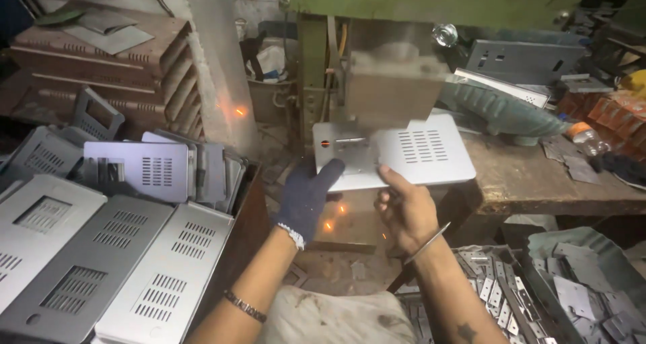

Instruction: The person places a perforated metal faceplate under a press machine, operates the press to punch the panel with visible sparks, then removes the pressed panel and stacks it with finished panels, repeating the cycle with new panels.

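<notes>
Two hands hold one pale metal panel (397, 152) under the grey block of a green press (393, 75), and we look down on them from head height. Our left hand (308, 197), in a dark knit glove, grips the panel's near left edge, thumb on top. Our right hand (404, 213) is bare and grips the near edge just beside it, fingers curled under the sheet and thumb lying on it. A thin bangle (425, 243) circles the right wrist; a beaded bracelet (245, 306) sits on the left forearm.

The panel lies flat, its far part beneath the press block, its right part over the corner of a worn wooden desk (538, 176). Rows of vent slots are cut in its right half. A small red glow shows near its left edge, and orange sparks (333, 219) hang in the air below the hands.

To the left, a stack of like panels (108, 256) with vent slots lies in overlapping rows, and more stand on edge behind them. Rust-brown trays (101, 54) are piled at the upper left. At the lower right, a bin (498, 290) holds many small metal brackets, and a second tray (585, 283) beside it holds flat offcuts. A clear bottle (584, 139) lies on the desk at the far right.
</notes>
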